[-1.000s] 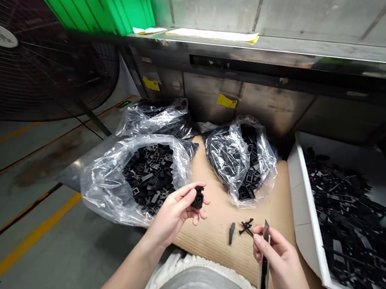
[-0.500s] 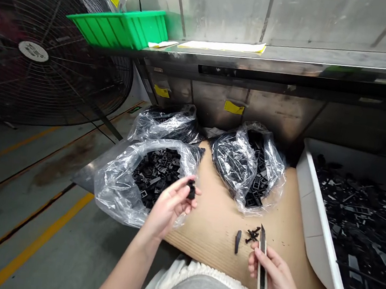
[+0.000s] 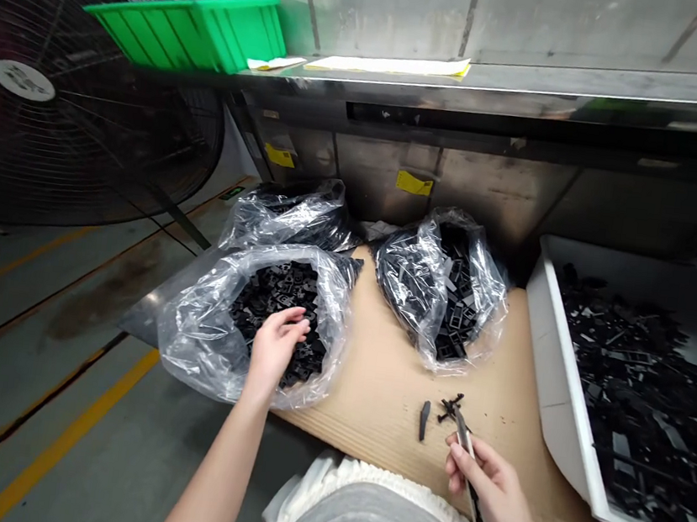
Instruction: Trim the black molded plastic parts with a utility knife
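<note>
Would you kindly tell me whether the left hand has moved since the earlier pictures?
Yes, the left hand has moved left, from the rim of the plastic bag into its mouth.

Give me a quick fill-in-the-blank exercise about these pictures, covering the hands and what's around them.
1. The left hand is touching ____ parts inside a clear plastic bag.
2. The right hand grips a ____.
3. That bag rests partly on a sheet of ____.
4. The tray on the right is ____.

Missing words: black; utility knife; cardboard; white.
</note>
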A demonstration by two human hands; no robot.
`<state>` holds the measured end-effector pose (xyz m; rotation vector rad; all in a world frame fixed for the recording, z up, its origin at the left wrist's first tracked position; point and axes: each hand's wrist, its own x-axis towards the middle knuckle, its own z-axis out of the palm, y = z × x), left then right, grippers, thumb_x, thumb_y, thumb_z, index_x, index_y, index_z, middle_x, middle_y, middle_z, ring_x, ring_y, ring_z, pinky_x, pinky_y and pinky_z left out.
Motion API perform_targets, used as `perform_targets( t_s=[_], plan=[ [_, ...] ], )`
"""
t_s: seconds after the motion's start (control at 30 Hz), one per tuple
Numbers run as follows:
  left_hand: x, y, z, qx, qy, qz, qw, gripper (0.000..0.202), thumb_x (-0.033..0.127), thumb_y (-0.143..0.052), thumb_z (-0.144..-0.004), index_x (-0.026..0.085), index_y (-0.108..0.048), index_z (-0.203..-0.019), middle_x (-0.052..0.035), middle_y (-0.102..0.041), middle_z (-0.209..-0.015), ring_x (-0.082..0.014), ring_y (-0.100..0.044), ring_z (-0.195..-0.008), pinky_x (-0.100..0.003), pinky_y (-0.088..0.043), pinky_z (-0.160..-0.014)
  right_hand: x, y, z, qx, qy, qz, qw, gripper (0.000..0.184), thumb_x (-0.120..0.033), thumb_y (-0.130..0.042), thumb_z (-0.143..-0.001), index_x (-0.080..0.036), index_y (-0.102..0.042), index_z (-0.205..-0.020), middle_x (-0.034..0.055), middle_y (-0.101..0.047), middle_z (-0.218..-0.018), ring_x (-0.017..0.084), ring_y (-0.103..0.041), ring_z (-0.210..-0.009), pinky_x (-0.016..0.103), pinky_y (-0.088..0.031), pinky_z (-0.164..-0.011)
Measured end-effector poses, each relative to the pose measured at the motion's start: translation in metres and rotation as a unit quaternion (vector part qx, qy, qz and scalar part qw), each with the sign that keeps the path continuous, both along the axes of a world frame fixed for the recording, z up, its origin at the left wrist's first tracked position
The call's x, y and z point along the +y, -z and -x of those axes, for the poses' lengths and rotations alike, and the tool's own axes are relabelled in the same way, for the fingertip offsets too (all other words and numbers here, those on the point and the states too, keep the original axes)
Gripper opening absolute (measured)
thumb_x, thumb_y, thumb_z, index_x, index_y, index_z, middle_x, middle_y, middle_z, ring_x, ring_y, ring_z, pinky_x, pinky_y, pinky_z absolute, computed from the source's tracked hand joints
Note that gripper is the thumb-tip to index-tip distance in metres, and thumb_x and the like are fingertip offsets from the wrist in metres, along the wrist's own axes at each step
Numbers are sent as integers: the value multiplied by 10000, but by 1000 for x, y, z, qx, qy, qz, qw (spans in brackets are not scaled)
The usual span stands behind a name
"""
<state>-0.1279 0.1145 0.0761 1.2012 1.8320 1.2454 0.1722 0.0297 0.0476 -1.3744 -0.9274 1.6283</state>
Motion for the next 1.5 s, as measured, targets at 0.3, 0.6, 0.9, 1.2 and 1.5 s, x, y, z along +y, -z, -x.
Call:
perform_targets(
  t_s=[0.3, 0.6, 0.9, 1.2, 1.5],
  plan=[
    [-26, 45, -157, 143, 354, 129, 915, 165, 289, -600, -765, 124, -588, -763, -39, -605, -880, -204, -548, -893, -430, -394, -827, 3, -10, -16, -69, 77, -68, 992, 358, -476, -524, -757, -143, -544, -886, -5, -532, -623, 113, -485, -489, 244, -387, -478],
    [-29, -12, -146, -40, 431, 120, 893, 105, 257, -490, -797, 152, -492, -807, -31, -590, -787, -164, -601, -708, -301, -473, -685, -5, -31, -10, -78, 61, -62, 993, 325, -452, -519, -770, -142, -533, -865, -40, -465, -563, 64, -349, -415, 204, -289, -408],
    [-49, -58, -127, -325, 387, 151, 850, 221, 140, -645, -670, 161, -540, -863, 3, -614, -708, -115, -567, -613, -231, -454, -610, 18, -84, 16, -48, -68, -157, 984, 142, -318, -555, -781, -186, -603, -795, -43, -495, -577, 76, -433, -518, 196, -351, -508],
    [-52, -73, -120, -91, 338, 34, 936, 168, 163, -650, -706, 197, -655, -870, -12, -637, -860, -158, -560, -821, -240, -416, -770, 16, -78, -1, -245, -59, -239, 938, 309, -342, -443, -844, -198, -549, -1095, 32, -587, -802, 155, -566, -760, 234, -448, -665],
    [-53, -79, -121, 72, 323, -60, 942, 159, 230, -665, -704, 195, -599, -845, -6, -645, -800, -174, -584, -752, -257, -447, -703, -3, -77, -8, -284, -31, -265, 921, 274, -306, -432, -846, -212, -598, -1043, 71, -629, -885, 194, -589, -868, 253, -464, -722]
  ],
)
